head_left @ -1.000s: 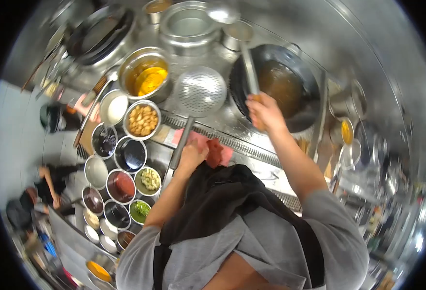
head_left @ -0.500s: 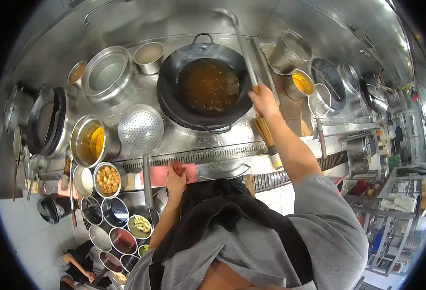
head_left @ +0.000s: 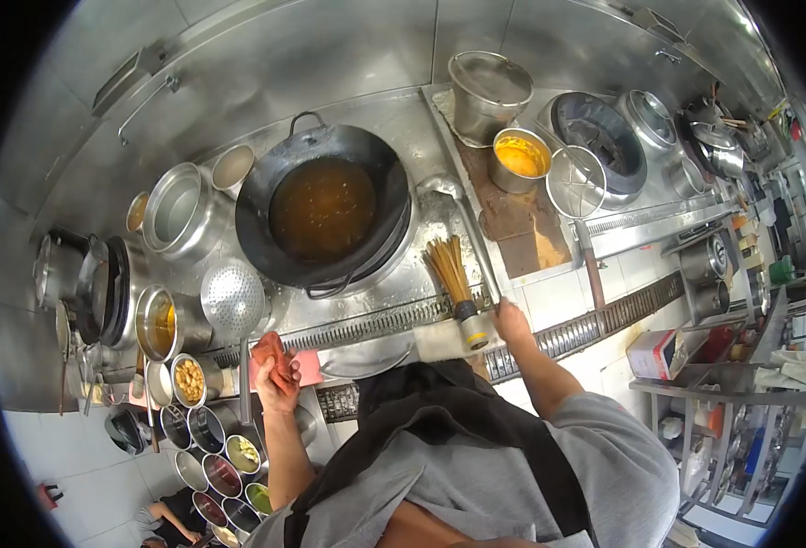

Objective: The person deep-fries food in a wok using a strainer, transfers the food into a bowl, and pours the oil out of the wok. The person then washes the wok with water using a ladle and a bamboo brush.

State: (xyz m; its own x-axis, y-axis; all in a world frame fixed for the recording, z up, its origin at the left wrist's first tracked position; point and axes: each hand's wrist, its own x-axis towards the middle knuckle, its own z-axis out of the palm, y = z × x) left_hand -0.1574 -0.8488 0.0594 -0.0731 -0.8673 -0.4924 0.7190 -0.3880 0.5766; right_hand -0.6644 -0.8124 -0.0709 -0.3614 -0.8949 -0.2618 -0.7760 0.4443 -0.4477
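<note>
My right hand (head_left: 513,325) is wrapped round the end of a long metal ladle (head_left: 478,239), whose bowl rests on the steel stove top right of the wok. A bamboo wok brush (head_left: 453,279) lies just left of the ladle handle. My left hand (head_left: 277,393) grips a crumpled red cloth (head_left: 273,358) above the stove's front edge. Beside it lies a flat pink cloth (head_left: 310,367). In front of me a black wok (head_left: 255,224) holds brown liquid (head_left: 321,212). A perforated skimmer (head_left: 232,299) lies left of the wok, its handle toward me.
On the left are a metal pot with yellow liquid (head_left: 156,321), a bowl of brown chunks (head_left: 188,380) and several ingredient containers (head_left: 222,475). Right of the stove stand a pot of orange-yellow liquid (head_left: 522,155) and a wire strainer (head_left: 577,183). Another person (head_left: 170,521) is at lower left.
My right hand has brought the ladle down from above the wok's right rim to the stove top. My left hand has lifted the red cloth slightly. The camera view has shifted.
</note>
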